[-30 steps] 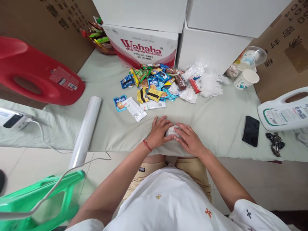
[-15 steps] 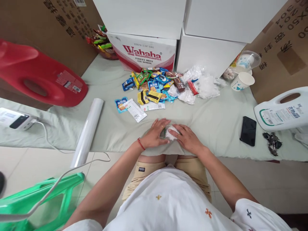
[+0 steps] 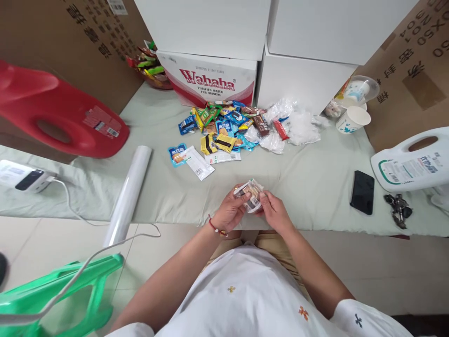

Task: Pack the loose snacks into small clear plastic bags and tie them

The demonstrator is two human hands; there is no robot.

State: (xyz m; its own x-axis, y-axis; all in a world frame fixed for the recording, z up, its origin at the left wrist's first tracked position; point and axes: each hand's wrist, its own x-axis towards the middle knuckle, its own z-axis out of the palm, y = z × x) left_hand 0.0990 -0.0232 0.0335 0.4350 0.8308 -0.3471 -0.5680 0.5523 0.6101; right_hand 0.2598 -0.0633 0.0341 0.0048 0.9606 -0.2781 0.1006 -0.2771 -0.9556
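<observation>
Between my two hands is a small clear plastic bag of snack packets point(image 3: 251, 193), lifted over the near edge of the cloth-covered table point(image 3: 301, 182). My left hand point(image 3: 233, 206) grips its left side, thumb on top. The fingers of my right hand point(image 3: 275, 209) pinch its right edge. What exactly lies inside the bag is too small to make out, though brown and white show through. Beyond my hands lie a white snack sachet point(image 3: 198, 162), a blue snack packet point(image 3: 176, 155) and yellow packets point(image 3: 225, 142), at the front of a mixed heap of wrapped snacks.
Crumpled clear plastic bags point(image 3: 304, 126) lie right of the heap, before stacked white boxes point(image 3: 206, 28). A plastic film roll point(image 3: 129, 192) and a red jug point(image 3: 59, 112) are at left. Rightward are a phone point(image 3: 362, 192), keys point(image 3: 398, 210), a paper cup point(image 3: 353, 120) and a white bottle point(image 3: 410, 159).
Half a second ago both hands lay over a white crumpled bundle on the cloth. Now the bag is raised and turned, its contents showing, with both hands gripping its sides.
</observation>
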